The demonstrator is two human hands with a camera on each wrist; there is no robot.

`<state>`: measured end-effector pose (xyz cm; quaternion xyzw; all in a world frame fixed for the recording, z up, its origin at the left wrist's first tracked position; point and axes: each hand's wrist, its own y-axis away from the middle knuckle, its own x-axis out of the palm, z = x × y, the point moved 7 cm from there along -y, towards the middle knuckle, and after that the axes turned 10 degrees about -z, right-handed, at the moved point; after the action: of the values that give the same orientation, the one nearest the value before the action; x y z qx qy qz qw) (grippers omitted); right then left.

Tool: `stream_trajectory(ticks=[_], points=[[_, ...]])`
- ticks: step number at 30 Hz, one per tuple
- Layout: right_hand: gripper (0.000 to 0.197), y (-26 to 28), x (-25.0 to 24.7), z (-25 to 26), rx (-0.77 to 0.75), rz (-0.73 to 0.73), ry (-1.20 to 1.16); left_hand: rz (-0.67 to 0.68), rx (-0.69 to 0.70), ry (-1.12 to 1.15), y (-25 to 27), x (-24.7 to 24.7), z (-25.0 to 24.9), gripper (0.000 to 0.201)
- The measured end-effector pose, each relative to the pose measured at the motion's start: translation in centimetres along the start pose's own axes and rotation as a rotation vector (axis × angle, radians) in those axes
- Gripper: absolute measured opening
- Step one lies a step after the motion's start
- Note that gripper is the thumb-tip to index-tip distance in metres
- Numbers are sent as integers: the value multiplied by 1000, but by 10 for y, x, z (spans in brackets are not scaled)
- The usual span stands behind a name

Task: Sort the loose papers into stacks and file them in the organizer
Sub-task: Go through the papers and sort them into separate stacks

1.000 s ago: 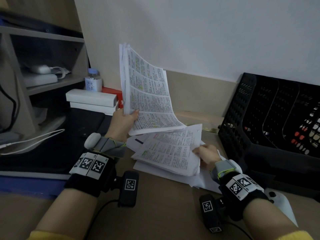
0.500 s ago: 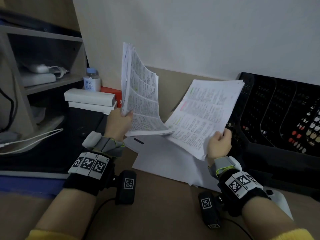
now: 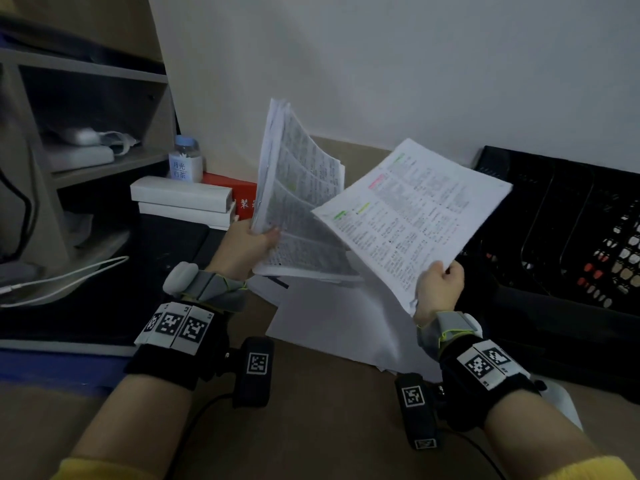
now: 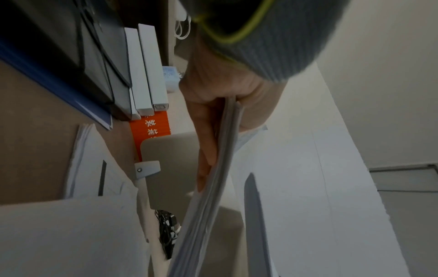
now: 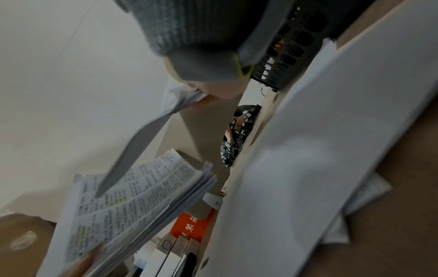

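Note:
My left hand (image 3: 250,244) grips a thick sheaf of printed pages (image 3: 298,199) by its lower left edge and holds it nearly upright above the desk; the left wrist view shows the sheaf (image 4: 213,178) edge-on between thumb and fingers. My right hand (image 3: 439,285) pinches the lower corner of a thinner printed stack (image 3: 412,216) with green and pink highlights, raised and tilted toward the left sheaf. Blank white sheets (image 3: 332,323) lie on the desk beneath both. The black mesh organizer (image 3: 561,216) stands at the right.
Two white boxes (image 3: 181,199), a red box (image 3: 239,197) and a small bottle (image 3: 185,162) sit at the back left by a shelf unit (image 3: 86,109). A dark mat (image 3: 104,271) and a white cable (image 3: 62,275) lie left. A white object (image 3: 561,400) lies by my right wrist.
My right hand lifted the thinner printed stack off the desk pile and raised it toward the left sheaf, uncovering blank sheets. The left sheaf turned more upright.

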<state>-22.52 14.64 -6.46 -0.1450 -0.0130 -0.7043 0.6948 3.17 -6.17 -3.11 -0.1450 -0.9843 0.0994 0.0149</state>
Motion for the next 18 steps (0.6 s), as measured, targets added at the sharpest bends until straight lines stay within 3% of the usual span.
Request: stream_trajectory(ticks=[3,6,15,18], points=[[14,6,16,-8,40,201,39,120,-3,-1,8,12,-5,20],[13,18,24,-7,28,307,60,209,10,-45,15,23,-7,23],[13,20,28,-5,-97,360,186,324,5,-2,27,33,-14,28],[18,18,30,-5,-71,376,209,348,-20,38,30,33,-15,23]])
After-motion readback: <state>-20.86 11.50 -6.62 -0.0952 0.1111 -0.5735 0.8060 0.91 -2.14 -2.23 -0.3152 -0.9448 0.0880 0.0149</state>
